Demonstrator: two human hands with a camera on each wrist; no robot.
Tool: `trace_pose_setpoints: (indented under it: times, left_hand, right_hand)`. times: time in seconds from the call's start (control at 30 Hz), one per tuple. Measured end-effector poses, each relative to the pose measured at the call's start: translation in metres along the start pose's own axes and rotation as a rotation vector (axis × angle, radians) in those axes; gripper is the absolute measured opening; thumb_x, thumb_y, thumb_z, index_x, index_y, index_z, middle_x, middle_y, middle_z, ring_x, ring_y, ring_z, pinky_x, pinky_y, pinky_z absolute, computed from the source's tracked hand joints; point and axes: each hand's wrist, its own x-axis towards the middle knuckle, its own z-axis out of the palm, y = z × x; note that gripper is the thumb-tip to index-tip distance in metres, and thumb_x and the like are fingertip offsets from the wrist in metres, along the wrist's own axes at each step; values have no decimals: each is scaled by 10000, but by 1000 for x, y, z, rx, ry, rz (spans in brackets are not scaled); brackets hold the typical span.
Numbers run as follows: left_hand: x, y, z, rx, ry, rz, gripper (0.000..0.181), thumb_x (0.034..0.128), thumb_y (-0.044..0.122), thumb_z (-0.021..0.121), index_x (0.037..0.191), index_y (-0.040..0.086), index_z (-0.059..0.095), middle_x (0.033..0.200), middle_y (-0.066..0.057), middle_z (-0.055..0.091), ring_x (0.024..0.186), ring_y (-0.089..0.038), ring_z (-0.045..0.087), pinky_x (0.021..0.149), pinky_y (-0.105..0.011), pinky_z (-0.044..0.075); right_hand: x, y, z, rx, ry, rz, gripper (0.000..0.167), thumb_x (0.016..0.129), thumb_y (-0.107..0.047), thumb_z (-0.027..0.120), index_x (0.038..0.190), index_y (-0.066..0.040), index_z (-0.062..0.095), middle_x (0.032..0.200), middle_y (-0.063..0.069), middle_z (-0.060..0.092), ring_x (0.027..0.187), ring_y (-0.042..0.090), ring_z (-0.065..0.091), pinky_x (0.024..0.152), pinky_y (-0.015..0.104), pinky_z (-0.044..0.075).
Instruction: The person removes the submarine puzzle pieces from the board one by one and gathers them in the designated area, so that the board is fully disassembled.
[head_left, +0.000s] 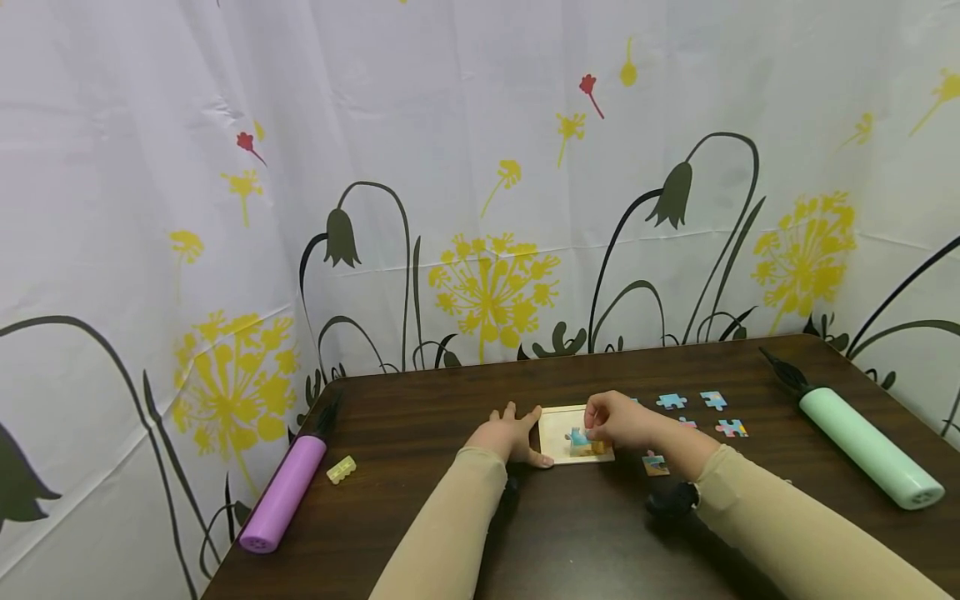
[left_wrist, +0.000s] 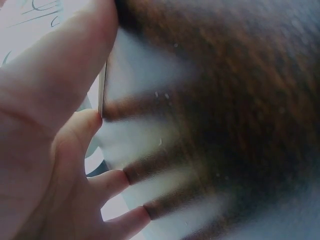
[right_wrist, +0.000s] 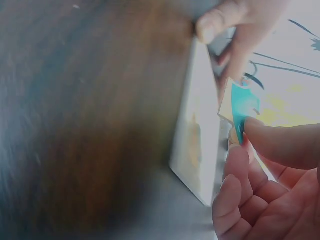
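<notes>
A small pale wooden puzzle tray (head_left: pixel 556 429) lies on the dark table. My left hand (head_left: pixel 510 433) rests at its left side with the fingers spread, and the thumb and a fingertip touch the tray's edge. My right hand (head_left: pixel 618 419) is over the tray's right part. Its thumb and fingers pinch a light-blue jigsaw piece (right_wrist: pixel 242 105), seen edge-tilted in the right wrist view. Beneath that hand, blue and sandy puzzle pieces (head_left: pixel 585 448) show inside the tray, partly covered by the fingers. The left wrist view shows the left fingertips (left_wrist: pixel 142 212) on the tabletop.
Several loose jigsaw pieces (head_left: pixel 671 401) lie right of the tray, one (head_left: pixel 655 464) by the right wrist. A green cylinder with a dark tip (head_left: pixel 870 450) stretches along the right side, a purple one (head_left: pixel 288 492) along the left. A small yellow block (head_left: pixel 341 469) sits near the purple one.
</notes>
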Motion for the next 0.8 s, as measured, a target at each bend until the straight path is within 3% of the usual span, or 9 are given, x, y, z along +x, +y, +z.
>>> trace_pose_setpoints:
  times: [0.33, 0.53, 0.8]
  left_hand:
    - [-5, 1, -2, -18, 2, 11, 954, 782, 552, 783, 1569, 304, 302, 1617, -150, 178, 1456, -408, 184, 1049, -607, 321]
    - [-5, 1, -2, -14, 3, 8, 957, 777, 559, 784, 1567, 301, 309, 1613, -152, 191, 1452, -409, 194, 1045, -610, 324]
    - [-4, 1, -2, -6, 5, 17, 956, 783, 560, 779, 1569, 299, 301, 1614, -158, 184, 1452, -416, 189, 1044, -610, 325]
  right_hand:
    - [-26, 0, -43, 19, 15, -42, 62, 919, 9, 656, 909, 24, 596, 707, 56, 561, 585, 201, 523, 521, 329, 461]
    - [-52, 7, -69, 60, 48, 5, 81, 927, -17, 653, 929, 37, 593, 732, 79, 560, 603, 182, 500, 520, 320, 446]
    - [-80, 32, -93, 54, -4, 72, 80, 928, -16, 651, 909, 43, 601, 704, 45, 535, 555, 145, 448, 485, 276, 381]
